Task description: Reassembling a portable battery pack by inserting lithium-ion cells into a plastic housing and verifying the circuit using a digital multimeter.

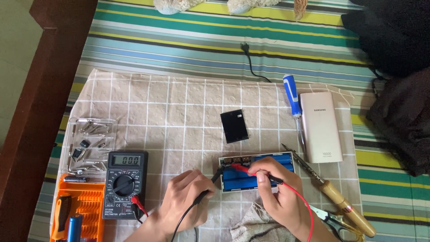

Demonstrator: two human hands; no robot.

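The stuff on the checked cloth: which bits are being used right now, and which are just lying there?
In use: left hand with black probe; right hand with red probe; opened battery pack; multimeter.

Lying about: blue screwdriver, pink power bank, soldering iron, black panel, orange bit case.

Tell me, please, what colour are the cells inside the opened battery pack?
Blue cells in a pale case, best seen in the head view.
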